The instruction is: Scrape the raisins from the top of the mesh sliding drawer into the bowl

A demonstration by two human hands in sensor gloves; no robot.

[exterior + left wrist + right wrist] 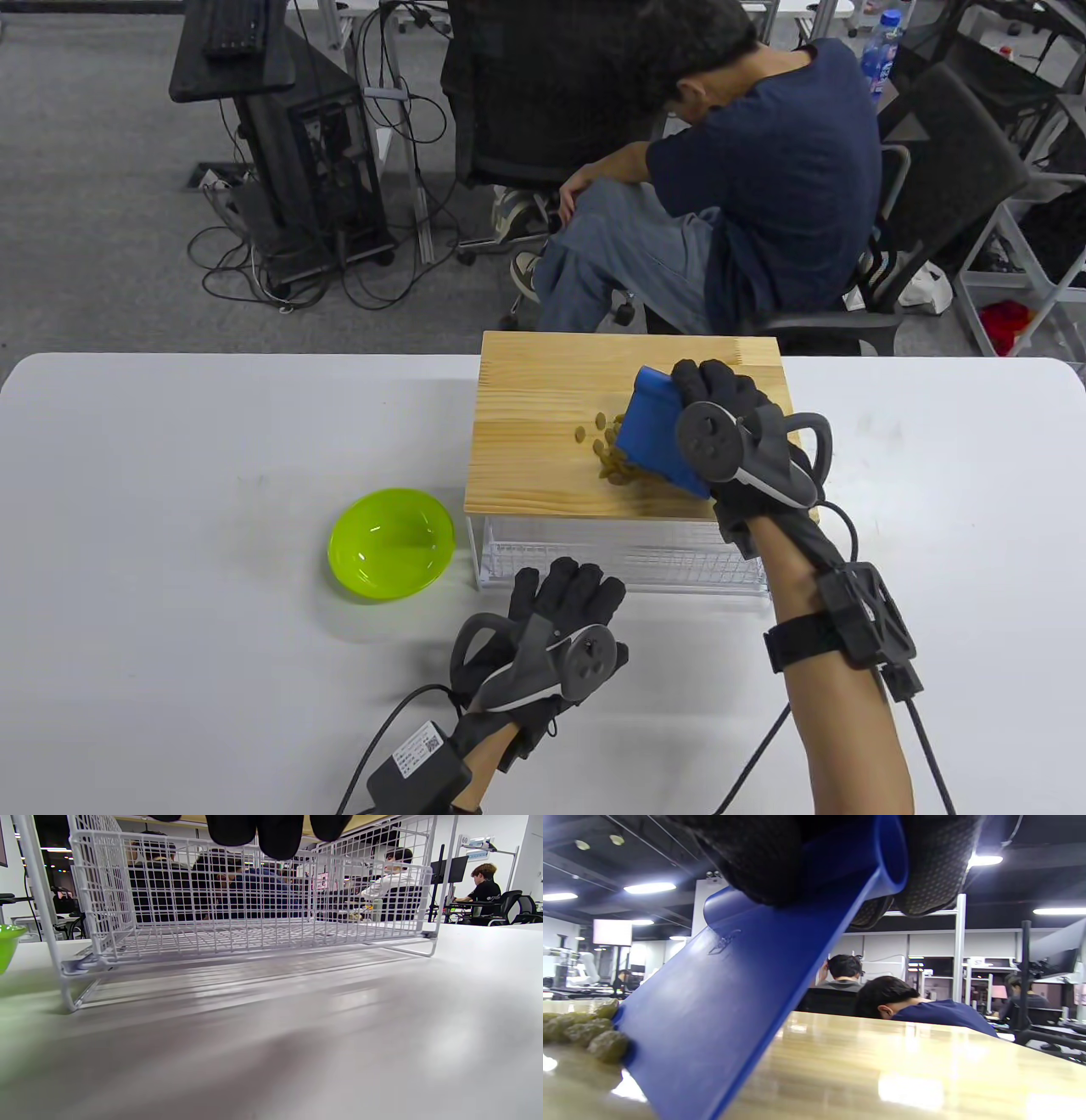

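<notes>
1. Office clutter and a seated person lie beyond the white surface (212, 441).
2. On it stands the white wire-mesh sliding drawer (624, 556) with its pale wooden top (543, 399).
3. Left of the drawer sits the lime-green plastic bowl (390, 543), holding nothing.
4. The left hand (551, 632) rests flat before the drawer, fingers relaxed.
5. The right hand (730, 424) grips the blue plastic scraper (649, 437).
6. Greenish raisins (607, 450) are heaped against its blade: sweeping is underway; next, push them left off the drawer's edge, with the bowl probably brought underneath.
</notes>
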